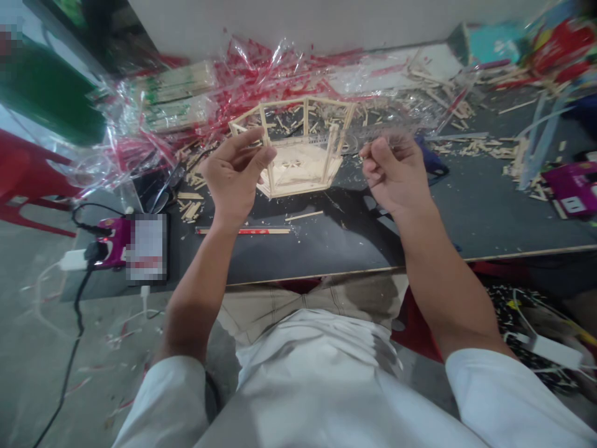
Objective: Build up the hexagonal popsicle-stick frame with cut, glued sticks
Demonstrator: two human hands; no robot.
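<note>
A small open frame of thin wooden sticks (298, 185) stands upright on the dark tabletop, with several posts and a slatted floor. My left hand (236, 174) is closed at its left front post, thumb and forefinger pinched there. To the right of the frame, my right hand (394, 171) is raised with its fingers curled in a pinch. A clear ruler (321, 139) stretches across the frame to the right fingers, which appear to grip its end. The finger pads are partly hidden. Below the frame lies a loose stick (304, 216).
A paper-banded chopstick packet (265, 231) lies near the front edge. Red and clear wrappers (261, 68) and stick offcuts (443, 102) heap along the back. At left are a phone (147, 249) and purple power strip (112, 239); another purple box (571, 190) sits right.
</note>
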